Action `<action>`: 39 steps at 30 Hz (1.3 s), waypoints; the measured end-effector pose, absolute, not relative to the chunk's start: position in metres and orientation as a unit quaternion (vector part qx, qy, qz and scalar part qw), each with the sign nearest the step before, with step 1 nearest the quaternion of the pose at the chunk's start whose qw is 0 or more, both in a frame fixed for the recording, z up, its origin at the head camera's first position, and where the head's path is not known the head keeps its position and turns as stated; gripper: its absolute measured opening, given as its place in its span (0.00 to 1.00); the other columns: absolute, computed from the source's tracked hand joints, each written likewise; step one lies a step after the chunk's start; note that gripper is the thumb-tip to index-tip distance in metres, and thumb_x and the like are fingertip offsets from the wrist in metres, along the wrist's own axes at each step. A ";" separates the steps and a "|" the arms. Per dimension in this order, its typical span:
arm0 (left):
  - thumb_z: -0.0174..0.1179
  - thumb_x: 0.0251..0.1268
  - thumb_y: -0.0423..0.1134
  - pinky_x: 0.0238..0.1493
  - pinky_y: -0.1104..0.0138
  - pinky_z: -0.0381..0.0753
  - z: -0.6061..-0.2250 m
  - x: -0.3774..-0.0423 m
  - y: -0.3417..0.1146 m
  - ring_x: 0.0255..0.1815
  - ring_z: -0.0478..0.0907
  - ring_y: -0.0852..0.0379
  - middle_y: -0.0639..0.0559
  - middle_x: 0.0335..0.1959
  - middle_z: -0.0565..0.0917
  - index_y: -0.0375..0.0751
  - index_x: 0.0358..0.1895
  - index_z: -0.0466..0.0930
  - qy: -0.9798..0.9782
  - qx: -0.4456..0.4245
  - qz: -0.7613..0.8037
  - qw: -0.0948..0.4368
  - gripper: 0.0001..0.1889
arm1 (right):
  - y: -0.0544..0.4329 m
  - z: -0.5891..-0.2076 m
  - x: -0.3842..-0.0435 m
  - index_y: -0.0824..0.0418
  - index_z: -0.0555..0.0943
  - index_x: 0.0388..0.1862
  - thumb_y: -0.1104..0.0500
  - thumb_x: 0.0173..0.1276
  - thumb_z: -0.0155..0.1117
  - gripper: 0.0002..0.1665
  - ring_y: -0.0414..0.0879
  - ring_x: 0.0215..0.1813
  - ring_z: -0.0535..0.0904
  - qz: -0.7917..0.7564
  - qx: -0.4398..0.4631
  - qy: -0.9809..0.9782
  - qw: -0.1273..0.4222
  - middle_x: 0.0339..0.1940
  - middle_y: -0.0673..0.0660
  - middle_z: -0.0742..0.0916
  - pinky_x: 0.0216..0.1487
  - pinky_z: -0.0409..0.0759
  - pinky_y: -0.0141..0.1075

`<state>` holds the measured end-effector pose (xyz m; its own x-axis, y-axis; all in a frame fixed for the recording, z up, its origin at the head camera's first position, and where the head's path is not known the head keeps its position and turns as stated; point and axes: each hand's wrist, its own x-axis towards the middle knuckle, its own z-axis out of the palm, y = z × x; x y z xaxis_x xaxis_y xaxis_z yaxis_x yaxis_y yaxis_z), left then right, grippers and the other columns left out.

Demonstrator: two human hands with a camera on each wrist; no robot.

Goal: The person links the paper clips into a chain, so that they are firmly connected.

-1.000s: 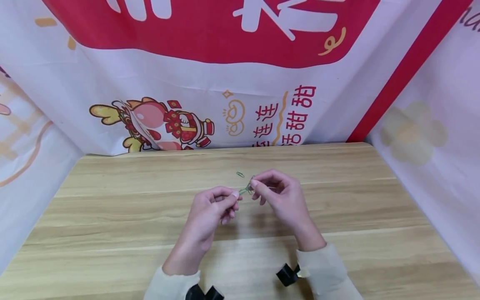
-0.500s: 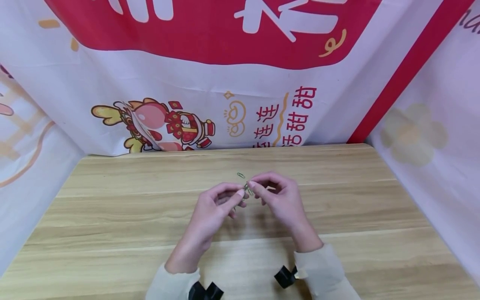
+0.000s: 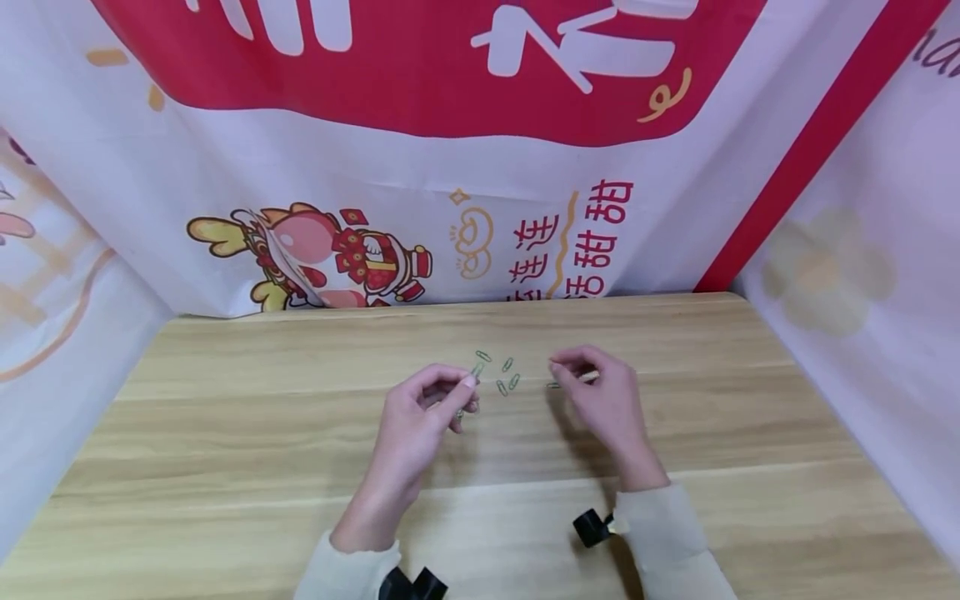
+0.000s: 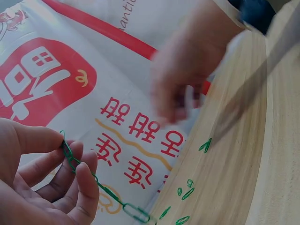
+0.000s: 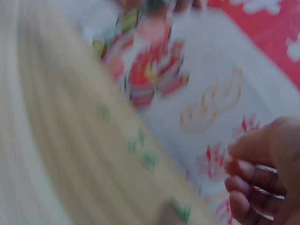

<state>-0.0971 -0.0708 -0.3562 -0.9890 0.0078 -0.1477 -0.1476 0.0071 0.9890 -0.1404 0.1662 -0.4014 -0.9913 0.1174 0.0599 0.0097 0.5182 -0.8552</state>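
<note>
My left hand (image 3: 420,417) pinches a chain of linked green paper clips (image 4: 108,192) between thumb and fingers. In the left wrist view the chain runs down past the fingers and hangs free below. Over the table to the right is my right hand (image 3: 606,404), its fingers loosely bent and nothing visible between them. A loose green paper clip (image 3: 553,385) lies close to its fingertips. Several more loose clips (image 3: 514,382) are scattered on the wood between the two hands. The right wrist view is blurred, with the right hand (image 5: 265,168) at its right edge.
The wooden table (image 3: 247,433) reaches back to a white cloth backdrop (image 3: 420,158) printed in red, with cloth also at both sides. Black wrist cameras (image 3: 592,527) sit at the sleeves.
My right hand has moved away from the left hand, to the right. The loose clips between the hands are now in plain view. My left hand has shifted slightly left, keeping the chain.
</note>
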 end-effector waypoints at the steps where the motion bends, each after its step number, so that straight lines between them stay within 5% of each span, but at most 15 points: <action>1: 0.67 0.75 0.35 0.38 0.69 0.85 -0.356 -0.097 -0.071 0.42 0.86 0.54 0.48 0.41 0.91 0.39 0.51 0.87 0.705 -0.051 0.705 0.055 0.08 | 0.172 -0.409 -0.143 0.56 0.90 0.50 0.57 0.73 0.72 0.10 0.48 0.48 0.84 0.472 -0.047 -0.878 0.058 0.44 0.55 0.91 0.49 0.83 0.35; 10: 0.65 0.77 0.37 0.39 0.68 0.87 -0.356 -0.096 -0.073 0.42 0.87 0.54 0.43 0.44 0.92 0.38 0.53 0.86 0.692 -0.051 0.718 0.056 0.09 | 0.183 -0.448 -0.151 0.60 0.90 0.46 0.56 0.68 0.79 0.12 0.50 0.42 0.82 0.382 -0.053 -0.919 0.086 0.43 0.57 0.89 0.46 0.79 0.39; 39: 0.66 0.76 0.35 0.36 0.70 0.83 -0.358 -0.096 -0.071 0.39 0.86 0.54 0.41 0.43 0.91 0.36 0.53 0.86 0.691 -0.057 0.717 0.073 0.10 | 0.179 -0.446 -0.151 0.55 0.87 0.38 0.55 0.72 0.74 0.05 0.46 0.37 0.81 0.332 -0.049 -0.942 0.033 0.36 0.53 0.87 0.43 0.76 0.40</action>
<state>-0.0962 -0.0713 -0.3575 -0.9830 0.0259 -0.1819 -0.1827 -0.0334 0.9826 -0.1512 0.1789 -0.4456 -0.9930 0.1138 0.0308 0.0694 0.7755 -0.6276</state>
